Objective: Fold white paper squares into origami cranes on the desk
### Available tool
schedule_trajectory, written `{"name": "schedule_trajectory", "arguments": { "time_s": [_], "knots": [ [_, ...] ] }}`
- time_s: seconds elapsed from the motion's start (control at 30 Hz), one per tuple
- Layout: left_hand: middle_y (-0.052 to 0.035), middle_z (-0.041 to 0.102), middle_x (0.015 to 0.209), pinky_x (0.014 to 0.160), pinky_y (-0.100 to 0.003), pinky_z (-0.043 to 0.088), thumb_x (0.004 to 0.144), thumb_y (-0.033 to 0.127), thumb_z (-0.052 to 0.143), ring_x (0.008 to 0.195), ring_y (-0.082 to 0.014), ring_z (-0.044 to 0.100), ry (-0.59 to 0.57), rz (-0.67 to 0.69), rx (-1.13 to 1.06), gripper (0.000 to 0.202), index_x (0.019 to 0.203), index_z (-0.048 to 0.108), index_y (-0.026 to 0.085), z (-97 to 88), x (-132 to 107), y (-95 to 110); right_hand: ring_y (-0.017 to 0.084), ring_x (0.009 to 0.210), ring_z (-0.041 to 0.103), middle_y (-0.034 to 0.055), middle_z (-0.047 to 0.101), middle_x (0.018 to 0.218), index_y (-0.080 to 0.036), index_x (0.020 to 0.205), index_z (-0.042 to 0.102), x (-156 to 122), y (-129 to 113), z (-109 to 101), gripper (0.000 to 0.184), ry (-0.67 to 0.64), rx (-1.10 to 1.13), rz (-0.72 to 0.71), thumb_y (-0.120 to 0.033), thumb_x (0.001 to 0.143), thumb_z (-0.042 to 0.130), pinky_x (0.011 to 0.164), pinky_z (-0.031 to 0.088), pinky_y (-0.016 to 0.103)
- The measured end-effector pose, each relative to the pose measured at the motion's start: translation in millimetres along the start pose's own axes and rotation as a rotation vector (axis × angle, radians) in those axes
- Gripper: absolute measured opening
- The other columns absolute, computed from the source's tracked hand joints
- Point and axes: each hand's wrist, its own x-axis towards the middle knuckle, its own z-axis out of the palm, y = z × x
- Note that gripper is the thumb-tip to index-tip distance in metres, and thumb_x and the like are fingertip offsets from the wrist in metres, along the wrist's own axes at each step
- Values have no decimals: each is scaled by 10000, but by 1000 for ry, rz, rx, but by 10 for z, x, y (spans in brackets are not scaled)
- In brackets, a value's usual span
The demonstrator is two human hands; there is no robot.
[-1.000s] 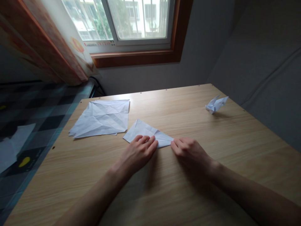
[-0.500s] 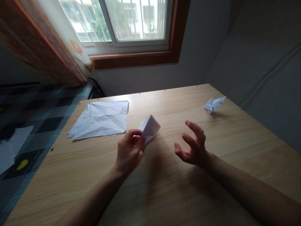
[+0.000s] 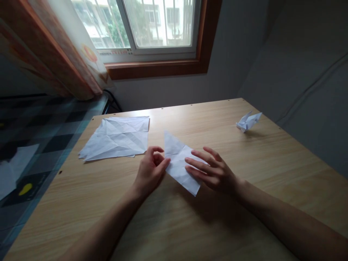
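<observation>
A folded sheet of white paper (image 3: pixel 179 159) is held low over the wooden table, partly opened out with creases showing. My left hand (image 3: pixel 152 170) pinches its left edge between thumb and fingers. My right hand (image 3: pixel 213 168) rests on the paper's right side with fingers stretched out and slightly spread, covering that part of the sheet. Whether its thumb grips the paper from beneath is hidden.
Creased white sheets (image 3: pixel 119 139) lie in a pile at the table's left. A folded paper bird (image 3: pixel 248 122) stands near the right edge of the table (image 3: pixel 272 181). Beyond the table's left edge, more paper (image 3: pixel 23 163) lies on a checked cloth (image 3: pixel 16 123).
The paper has turned and spread wider, from a compact folded shape to a larger one. My right hand has moved left from the air onto it. My left hand keeps its pinch.
</observation>
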Motion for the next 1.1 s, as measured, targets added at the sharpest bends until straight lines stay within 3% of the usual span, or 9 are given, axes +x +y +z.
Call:
{"name": "schedule_trajectory", "arguments": {
  "time_s": [0.13, 0.23, 0.3, 0.4, 0.53, 0.67, 0.83, 0.97, 1.1],
  "knots": [
    [-22, 634, 760, 681, -314, 491, 849, 262, 608, 717, -184, 593, -16, 371, 776, 143, 978, 631, 204, -42, -23, -28, 188, 1019, 661, 56, 732, 1095, -154, 1041, 658, -36, 92, 98, 217, -107, 205, -17, -124, 965, 457, 908, 522, 348],
    [-116, 628, 1187, 923, -447, 467, 893, 266, 560, 1110, -287, 566, -52, 581, 1018, 224, 1086, 663, 221, -69, -5, -61, 186, 942, 680, 63, 740, 1051, -152, 938, 661, -54, 106, 122, 204, -146, 278, 33, -119, 952, 460, 845, 534, 325],
    [-101, 531, 1387, 1029, -489, 399, 929, 240, 486, 1283, -296, 470, -185, 637, 1051, 319, 1222, 612, 250, -76, 11, -92, 188, 905, 681, 72, 744, 996, -157, 877, 654, -62, 94, 108, 196, -164, 301, 70, -117, 936, 470, 824, 530, 321],
    [-86, 511, 1431, 1070, -514, 358, 949, 241, 422, 1325, -286, 450, -372, 605, 1058, 387, 1313, 551, 257, -81, 20, -123, 196, 826, 673, 79, 736, 871, -165, 847, 643, -72, 75, 84, 167, -171, 325, 164, -142, 912, 491, 764, 522, 319],
    [-88, 543, 1400, 1059, -518, 368, 948, 279, 435, 1293, -296, 481, -400, 570, 1039, 383, 1308, 563, 254, -85, 10, -110, 191, 739, 651, 68, 719, 817, -166, 972, 637, -84, 74, 106, 137, -108, 354, 422, -199, 917, 515, 692, 504, 295],
    [-76, 580, 1351, 1046, -491, 383, 969, 294, 417, 1263, -278, 493, -387, 596, 1005, 348, 1267, 591, 250, -71, 1, -72, 209, 816, 648, 96, 704, 987, -159, 1223, 558, -80, 80, 155, 328, -138, 298, 612, -222, 901, 565, 745, 512, 319],
    [-110, 578, 1326, 1026, -495, 399, 955, 333, 466, 1232, -297, 490, -355, 611, 1026, 421, 1362, 510, 231, -21, -22, -70, 245, 986, 597, 113, 664, 1116, -180, 1197, 606, -49, 74, 168, 286, -262, 223, 580, -228, 920, 550, 867, 495, 383],
    [-111, 545, 1345, 1019, -517, 390, 941, 256, 464, 1243, -314, 475, -359, 648, 1081, 381, 1305, 568, 296, 2, -55, -87, 240, 1077, 562, 89, 655, 1208, -214, 1148, 654, -46, 75, 160, 255, -293, 186, 425, -164, 932, 528, 934, 443, 397],
    [-118, 530, 1356, 1027, -527, 374, 916, 339, 525, 1258, -338, 453, -373, 636, 1110, 410, 1319, 549, 266, 16, -86, -40, 230, 1082, 566, 74, 680, 1182, -203, 1143, 657, -80, 99, 123, 268, -318, 191, 356, -130, 900, 572, 939, 417, 388]
  ]
}}
